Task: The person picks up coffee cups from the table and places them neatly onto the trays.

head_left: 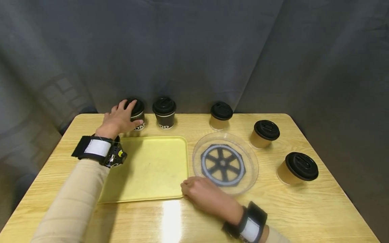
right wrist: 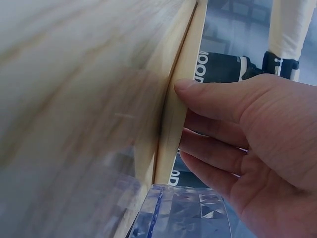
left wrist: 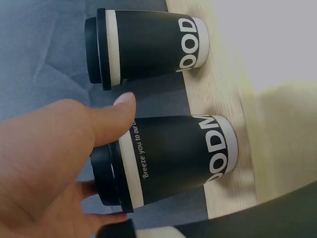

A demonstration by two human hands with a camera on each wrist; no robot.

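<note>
**Behind a yellow tray [head_left: 152, 172], a black cup [left wrist: 171, 153] stands under a spread left hand [head_left: 118, 120]**

Black-sided, with a pale band below its black lid [left wrist: 106, 173], the cup stands upright toward the far left of a wooden table [head_left: 304, 209], white lettering [left wrist: 215, 141] running above its white foot. The left hand spreads about the lid, thumb stretched along one side and fingers on the other; how firmly they touch cannot be told. The right hand [head_left: 208, 196] pinches the rim of the shallow, round-cornered tray at its near right corner.

Light, grained wood makes up the tabletop, a bright glare [head_left: 171, 219] before the tray, and dark grey cloth [head_left: 194, 50] hangs behind. A second black cup [head_left: 165, 120] stands just right of the first; farther right, three tan cups [head_left: 259, 140] curve around a clear round dish [head_left: 253, 165] showing a dark spoked wheel shape [head_left: 223, 163].

The left wrist view picks out small print [left wrist: 142, 156], "Breeze you to our", unreadable from the head. The right wrist view shows the thumb and fingers on opposite sides of the tray's rim, where the head view blurs the hand, with clear faceted plastic [right wrist: 183, 213] just below
</note>
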